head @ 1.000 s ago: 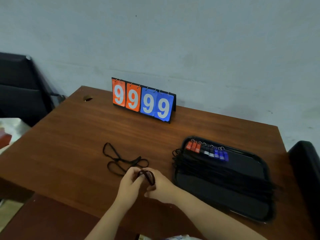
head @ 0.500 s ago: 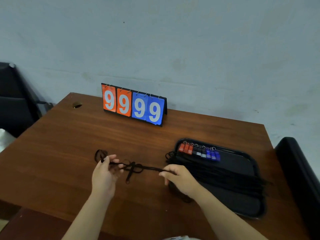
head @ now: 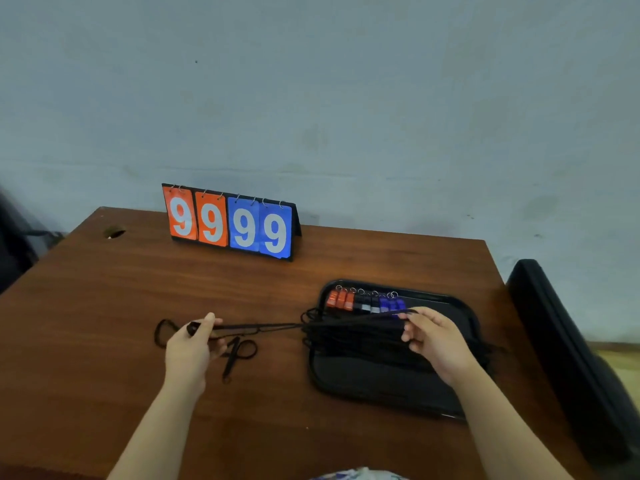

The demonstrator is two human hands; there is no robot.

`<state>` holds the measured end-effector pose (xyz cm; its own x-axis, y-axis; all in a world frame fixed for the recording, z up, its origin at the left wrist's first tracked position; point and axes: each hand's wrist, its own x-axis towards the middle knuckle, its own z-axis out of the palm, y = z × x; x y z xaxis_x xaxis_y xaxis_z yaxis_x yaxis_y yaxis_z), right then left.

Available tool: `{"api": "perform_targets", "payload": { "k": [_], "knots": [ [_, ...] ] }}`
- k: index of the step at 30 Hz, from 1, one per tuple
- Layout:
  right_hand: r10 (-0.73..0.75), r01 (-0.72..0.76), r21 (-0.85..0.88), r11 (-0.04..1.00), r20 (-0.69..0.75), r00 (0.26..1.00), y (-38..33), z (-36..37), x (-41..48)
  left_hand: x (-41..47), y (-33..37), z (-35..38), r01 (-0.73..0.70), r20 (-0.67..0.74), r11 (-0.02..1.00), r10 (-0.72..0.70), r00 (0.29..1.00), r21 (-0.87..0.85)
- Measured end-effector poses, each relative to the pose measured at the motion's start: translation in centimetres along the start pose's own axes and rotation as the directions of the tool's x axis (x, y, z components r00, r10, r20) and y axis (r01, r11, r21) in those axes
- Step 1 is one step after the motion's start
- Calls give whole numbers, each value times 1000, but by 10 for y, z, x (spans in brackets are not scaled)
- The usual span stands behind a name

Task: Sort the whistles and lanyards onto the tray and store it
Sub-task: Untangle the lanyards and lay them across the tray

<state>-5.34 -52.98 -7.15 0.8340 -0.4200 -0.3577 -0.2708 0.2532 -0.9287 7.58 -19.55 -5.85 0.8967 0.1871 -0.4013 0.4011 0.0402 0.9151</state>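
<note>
A black tray (head: 374,386) lies on the right half of the wooden table. Along its far edge stands a row of whistles (head: 365,301), orange, black and blue, with key rings. A bundle of black lanyards (head: 353,336) lies across the tray's middle. One black lanyard (head: 263,328) is stretched taut between my hands. My left hand (head: 188,351) pinches its left end over the table, left of the tray. My right hand (head: 434,341) grips its right end above the tray. Another loose lanyard loop (head: 239,353) lies on the table beside my left hand.
A flip scoreboard (head: 230,221) reading 9999 stands at the table's back edge by the wall. A dark chair (head: 568,358) stands close to the table's right side. Another dark chair (head: 14,251) sits at far left. A cable hole (head: 113,233) marks the back left corner.
My hands have moved apart. The right hand has carried its end of the lanyard rightward over the tray, pulling the cord straight. The left hand stays left of the tray.
</note>
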Motion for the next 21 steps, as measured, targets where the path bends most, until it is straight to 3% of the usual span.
{"api": "perform_targets", "payload": {
  "k": [2,4,5,7,10,12,14,15,19,21],
  "knots": [
    [20,-18,129,991,-15,1000,-1,-11,-2,-7,2,9,5,49,999,-3,999,-44],
    [60,-65,128,990,40,997,-2,-20,-6,-16,5,18,19,88,992,-8,996,-122],
    [95,-101,59,993,88,992,-2,-22,-9,-21,7,24,23,107,987,-6,994,-159],
    [240,-199,-248,948,146,960,-5,-20,-15,-30,12,35,33,154,971,4,988,-238],
    [425,-230,-695,681,120,897,-16,-8,-22,-46,23,53,80,246,952,-5,969,-297],
    [389,-105,-847,522,126,913,-20,2,-24,-57,30,68,115,310,942,-12,951,-317],
    [221,90,-917,388,188,957,-21,12,-25,-70,36,82,162,376,926,-24,926,-341],
    [123,175,-899,400,242,962,-23,17,-26,-76,39,89,190,405,918,-35,913,-348],
    [-89,386,-596,703,466,880,-36,46,-45,-95,44,114,262,496,895,-53,867,-362],
    [-206,489,-514,705,511,835,-38,55,-53,-103,43,123,281,525,891,-58,849,-357]
  ]
}}
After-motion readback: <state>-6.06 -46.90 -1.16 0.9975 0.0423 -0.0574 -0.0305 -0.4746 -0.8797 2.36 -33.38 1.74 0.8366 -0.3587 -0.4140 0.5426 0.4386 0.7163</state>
